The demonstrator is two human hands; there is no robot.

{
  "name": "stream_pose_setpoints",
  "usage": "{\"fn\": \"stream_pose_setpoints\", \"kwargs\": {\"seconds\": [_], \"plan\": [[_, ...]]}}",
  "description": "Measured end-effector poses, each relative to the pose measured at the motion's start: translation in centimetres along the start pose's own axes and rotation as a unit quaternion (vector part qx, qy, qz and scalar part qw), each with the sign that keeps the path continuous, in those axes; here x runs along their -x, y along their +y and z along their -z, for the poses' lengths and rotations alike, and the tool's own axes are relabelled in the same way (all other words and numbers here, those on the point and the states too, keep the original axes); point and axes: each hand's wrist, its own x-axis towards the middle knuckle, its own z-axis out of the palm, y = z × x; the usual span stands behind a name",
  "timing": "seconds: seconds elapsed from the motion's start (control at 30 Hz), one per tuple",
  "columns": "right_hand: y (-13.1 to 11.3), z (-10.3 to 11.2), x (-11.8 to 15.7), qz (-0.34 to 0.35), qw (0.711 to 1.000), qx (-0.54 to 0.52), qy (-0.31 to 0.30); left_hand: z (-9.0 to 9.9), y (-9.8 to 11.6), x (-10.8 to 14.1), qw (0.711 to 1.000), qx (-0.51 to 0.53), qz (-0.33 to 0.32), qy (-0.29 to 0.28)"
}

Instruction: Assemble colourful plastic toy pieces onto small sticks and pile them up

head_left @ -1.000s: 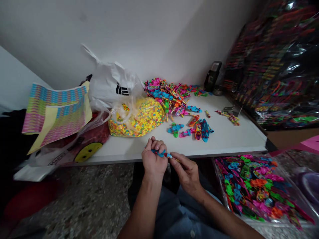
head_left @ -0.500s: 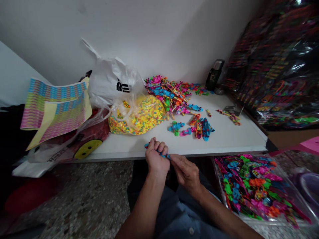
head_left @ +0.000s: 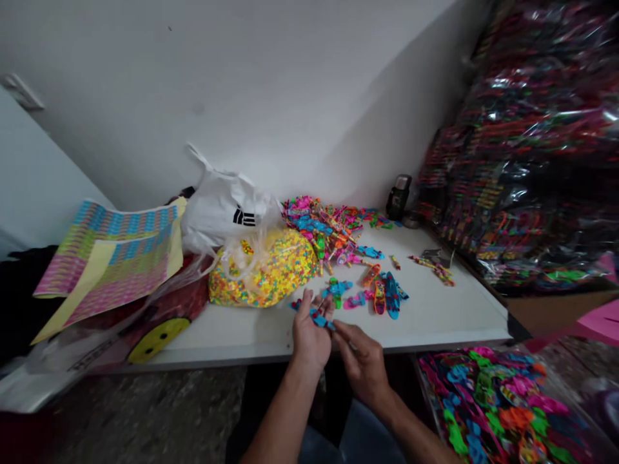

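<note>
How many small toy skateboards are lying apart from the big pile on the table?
3, on the table: a blue one, a striped one beside it, and an orange one behind them.

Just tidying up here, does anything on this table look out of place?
Yes: the printed sheets at the left end of the white table sit tilted, propped on a clear plastic bag and overhanging the edge. Also, several plastic toy skateboards lie loose, apart from the main pile.

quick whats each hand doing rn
Left hand: closed, holding a blue plastic toy.
Right hand: fingers pinching that toy's end.
</note>
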Motion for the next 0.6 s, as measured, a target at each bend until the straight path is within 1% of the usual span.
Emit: {"fn": "stream_pose_setpoints", "kwargs": {"seconds": [0.03,0.1,0.17,0.2,0.27,0.3,0.33,0.37,0.43,0.47,0.53,0.57,0.6], "plan": [[0.4,0.2,-1.8,-0.029,0.999,0.003,0.024,-0.2,0.0,-0.6,0.999,-0.036,-0.007,-0.031],[1.0,0.2,-6.6,-0.076,0.994,0.014,0.08,-0.2,-0.1,-1.9,0.988,-0.124,-0.044,-0.076],[1.0,0.0,-12.4,-0.081,0.99,0.034,0.111,0.7,-0.4,-3.1,0.967,-0.228,-0.093,-0.062],[1.0,0.1,-15.4,-0.068,0.99,0.045,0.111,1.3,-0.6,-3.8,0.951,-0.288,-0.109,-0.038],[1.2,1.1,-20.5,-0.033,0.992,0.087,0.083,2.8,-1.0,-5.0,0.906,-0.389,-0.165,-0.005],[1.5,1.9,-22.2,0.0,0.983,0.182,0.032,3.6,-1.2,-5.4,0.893,-0.41,-0.184,-0.015],[2.0,3.1,-23.2,0.009,0.967,0.256,0.001,4.2,-1.3,-5.7,0.894,-0.4,-0.201,-0.026],[2.6,4.6,-23.6,0.007,0.952,0.304,-0.02,4.7,-1.3,-5.9,0.897,-0.393,-0.198,-0.039],[4.2,8.3,-22.6,-0.033,0.929,0.366,-0.036,5.1,-1.4,-5.8,0.899,-0.392,-0.187,-0.057],[5.3,10.5,-21.8,-0.065,0.918,0.39,-0.034,5.0,-1.4,-5.6,0.895,-0.403,-0.183,-0.057],[7.7,14.6,-20.0,-0.131,0.89,0.434,-0.042,4.2,-1.7,-5.5,0.879,-0.435,-0.191,-0.037],[8.9,16.3,-19.3,-0.159,0.879,0.447,-0.051,3.7,-1.8,-5.6,0.87,-0.452,-0.197,-0.022],[10.2,17.5,-18.7,-0.182,0.87,0.453,-0.065,3.2,-1.9,-5.7,0.86,-0.469,-0.198,-0.01]]}}
